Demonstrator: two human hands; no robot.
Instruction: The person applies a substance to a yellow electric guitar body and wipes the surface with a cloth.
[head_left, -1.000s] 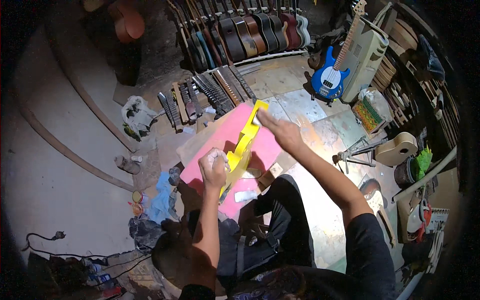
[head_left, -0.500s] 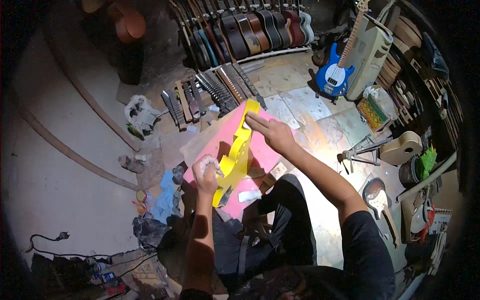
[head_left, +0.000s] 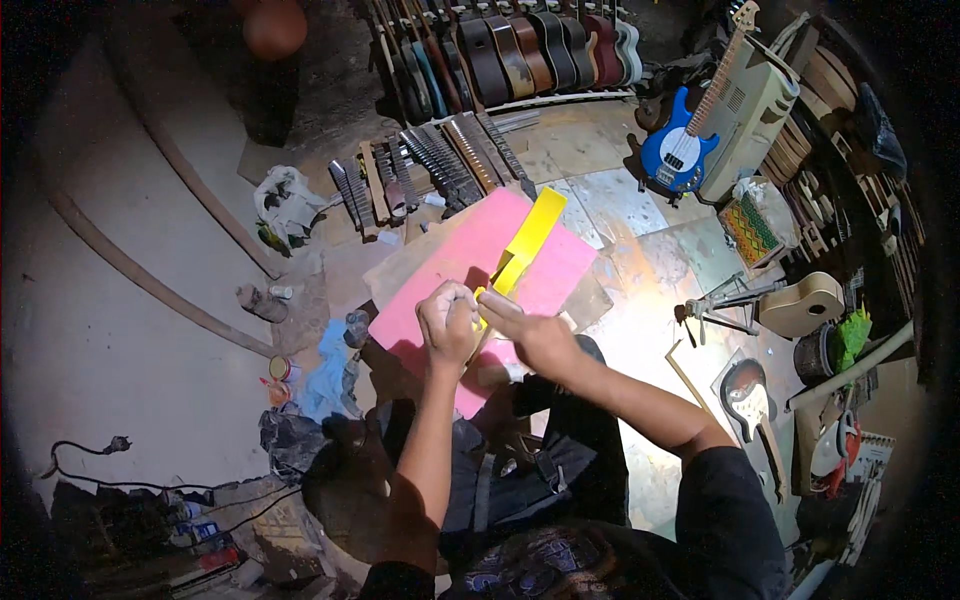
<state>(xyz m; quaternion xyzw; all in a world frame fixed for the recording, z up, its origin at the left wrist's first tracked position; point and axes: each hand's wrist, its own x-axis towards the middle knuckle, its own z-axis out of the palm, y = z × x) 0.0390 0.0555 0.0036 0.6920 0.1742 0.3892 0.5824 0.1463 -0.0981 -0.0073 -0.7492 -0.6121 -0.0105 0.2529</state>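
Head view: left hand and right hand close together at the near part of a yellow curved piece above a pink board.
The left is curled into a fist, though whether it grips the piece I cannot tell; the right stretches its fingers across, palm hidden. Beyond lie fretted necks, then racked guitars, with a blue electric guitar farther right. Print on the dark shirt is too unclear to read.
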